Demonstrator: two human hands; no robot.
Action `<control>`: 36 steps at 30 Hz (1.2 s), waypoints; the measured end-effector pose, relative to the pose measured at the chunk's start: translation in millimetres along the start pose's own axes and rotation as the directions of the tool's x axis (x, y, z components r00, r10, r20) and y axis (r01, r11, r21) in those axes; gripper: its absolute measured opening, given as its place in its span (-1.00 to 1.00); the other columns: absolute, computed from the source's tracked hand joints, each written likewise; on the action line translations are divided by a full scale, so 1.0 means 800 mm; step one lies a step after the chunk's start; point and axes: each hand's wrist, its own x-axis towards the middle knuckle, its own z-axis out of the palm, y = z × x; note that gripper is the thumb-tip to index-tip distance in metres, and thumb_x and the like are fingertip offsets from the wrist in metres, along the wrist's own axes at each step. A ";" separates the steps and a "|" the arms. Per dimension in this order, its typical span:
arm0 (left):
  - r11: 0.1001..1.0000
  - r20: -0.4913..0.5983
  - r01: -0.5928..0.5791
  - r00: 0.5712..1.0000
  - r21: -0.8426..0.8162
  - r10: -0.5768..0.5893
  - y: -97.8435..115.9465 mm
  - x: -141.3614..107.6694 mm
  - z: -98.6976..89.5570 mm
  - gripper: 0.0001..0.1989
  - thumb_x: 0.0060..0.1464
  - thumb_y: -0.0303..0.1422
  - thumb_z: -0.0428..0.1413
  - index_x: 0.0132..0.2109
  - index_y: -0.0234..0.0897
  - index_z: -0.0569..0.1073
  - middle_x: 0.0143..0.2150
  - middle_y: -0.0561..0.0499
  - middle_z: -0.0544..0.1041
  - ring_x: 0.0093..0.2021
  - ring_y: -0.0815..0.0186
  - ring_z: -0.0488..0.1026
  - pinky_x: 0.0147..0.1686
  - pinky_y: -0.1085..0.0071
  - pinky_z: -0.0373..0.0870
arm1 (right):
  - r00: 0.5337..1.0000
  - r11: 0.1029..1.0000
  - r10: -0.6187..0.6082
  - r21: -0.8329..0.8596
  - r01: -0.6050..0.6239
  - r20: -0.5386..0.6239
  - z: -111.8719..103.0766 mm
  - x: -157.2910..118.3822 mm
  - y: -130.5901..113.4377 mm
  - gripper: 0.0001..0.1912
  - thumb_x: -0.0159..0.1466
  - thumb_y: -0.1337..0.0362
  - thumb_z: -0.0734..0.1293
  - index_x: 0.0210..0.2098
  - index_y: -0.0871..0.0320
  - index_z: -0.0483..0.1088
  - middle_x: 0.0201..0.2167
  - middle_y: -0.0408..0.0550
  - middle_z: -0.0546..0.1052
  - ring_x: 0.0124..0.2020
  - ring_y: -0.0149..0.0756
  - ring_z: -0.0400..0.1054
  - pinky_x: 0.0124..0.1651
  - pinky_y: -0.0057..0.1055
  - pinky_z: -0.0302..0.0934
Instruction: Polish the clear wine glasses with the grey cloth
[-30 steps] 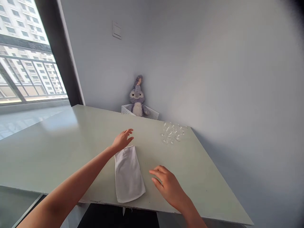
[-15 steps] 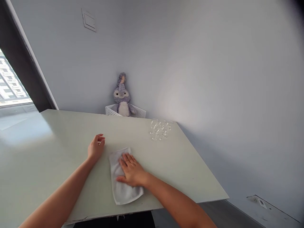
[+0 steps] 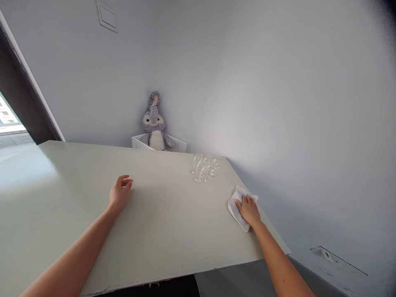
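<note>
A white cloth (image 3: 235, 209) lies on the pale table (image 3: 161, 239) near its right edge. Pressed flat on top of it is my right hand (image 3: 249, 209), palm down with its fingers apart. My left hand (image 3: 120, 192) rests on the table left of the middle, its fingers loosely curled and apart, holding nothing. Several clear stemmed glasses (image 3: 206, 167) stand in a group at the back right of the table, beyond and left of the cloth.
Behind the table's back edge a purple plush toy (image 3: 156, 140) sits in a white perforated basket (image 3: 180, 146). Walls meet behind it. The right wall (image 3: 293, 144) runs close along the table's right edge.
My right hand and the cloth have moved from the front middle to the table's right edge. The cloth is now more bunched. My left hand has stayed nearly in place; the view has shifted slightly.
</note>
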 end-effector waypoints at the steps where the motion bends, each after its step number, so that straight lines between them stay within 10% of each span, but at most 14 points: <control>1: 1.000 0.003 0.001 1.000 -0.002 -0.001 0.000 0.000 0.002 -0.70 -0.03 -0.29 -0.02 -0.09 -0.17 0.31 -0.18 0.03 0.50 -0.19 0.30 0.42 -0.31 0.44 0.27 | 1.000 1.000 -0.017 -0.004 0.017 -0.003 0.002 -0.008 -0.007 -0.32 0.28 0.02 -0.05 0.19 0.46 0.00 0.22 0.31 0.02 0.24 0.04 -0.15 0.19 -0.17 -0.22; 6: 1.000 0.045 -0.013 0.999 0.019 0.012 0.003 -0.004 0.011 -0.72 -0.03 -0.30 -0.02 -0.11 -0.14 0.31 -0.21 0.06 0.50 -0.23 0.32 0.42 -0.33 0.46 0.26 | 0.947 0.944 -0.321 0.083 0.319 0.012 0.002 -0.072 -0.104 -0.28 0.25 -0.04 -0.02 0.22 0.36 -0.02 0.26 0.18 -0.06 0.27 0.02 -0.29 0.22 -0.19 -0.34; 14: 0.997 0.095 -0.007 0.996 0.080 -0.001 0.003 -0.008 0.010 -0.72 -0.03 -0.29 -0.03 -0.11 -0.13 0.31 -0.18 0.05 0.48 -0.26 0.32 0.42 -0.37 0.46 0.28 | 0.697 0.613 -0.710 0.400 0.681 -0.100 -0.024 -0.115 -0.261 -0.37 0.16 -0.08 0.15 0.07 0.21 0.24 0.20 0.15 0.11 0.22 0.02 -0.12 0.17 -0.10 -0.21; 16: 0.997 0.095 -0.008 0.995 0.080 0.000 0.001 -0.008 0.011 -0.73 -0.02 -0.29 -0.04 -0.11 -0.13 0.31 -0.18 0.06 0.48 -0.26 0.33 0.42 -0.36 0.46 0.28 | 0.762 0.525 -0.623 0.628 0.575 -0.177 -0.030 -0.097 -0.279 -0.57 0.12 -0.04 0.22 -0.20 0.14 0.41 0.02 0.07 0.35 0.06 -0.07 0.15 0.09 -0.18 -0.03; 19: 0.996 0.091 -0.019 0.996 0.081 0.011 -0.001 -0.007 0.014 -0.75 -0.02 -0.30 -0.05 -0.13 -0.14 0.31 -0.20 0.05 0.48 -0.28 0.33 0.42 -0.34 0.46 0.29 | 0.979 0.273 -0.147 0.946 0.174 -0.138 -0.029 -0.057 -0.288 -0.78 0.07 0.11 0.26 -0.40 0.14 0.36 -0.30 -0.04 0.45 -0.27 -0.27 0.31 -0.16 -0.35 0.18; 22: 0.996 0.099 -0.026 0.995 0.086 0.017 0.001 -0.006 0.019 -0.75 -0.02 -0.31 -0.05 -0.14 -0.14 0.32 -0.20 0.05 0.48 -0.29 0.33 0.42 -0.36 0.46 0.29 | 0.990 0.088 0.141 0.996 -0.024 0.011 -0.022 -0.016 -0.282 -0.74 0.03 0.24 0.20 -0.27 0.16 0.27 -0.28 -0.04 0.40 -0.41 -0.36 0.29 -0.34 -0.42 0.21; 36: 0.995 0.151 -0.026 0.988 0.101 0.011 -0.001 -0.004 0.024 -0.76 -0.04 -0.29 -0.04 -0.16 -0.11 0.35 -0.20 0.08 0.48 -0.32 0.35 0.41 -0.43 0.50 0.26 | 0.994 -0.076 -0.071 0.994 -0.083 0.078 0.003 0.016 -0.339 -0.53 -0.17 0.41 0.24 -0.21 0.13 0.35 -0.13 -0.03 0.43 -0.51 -0.45 0.36 -0.45 -0.50 0.24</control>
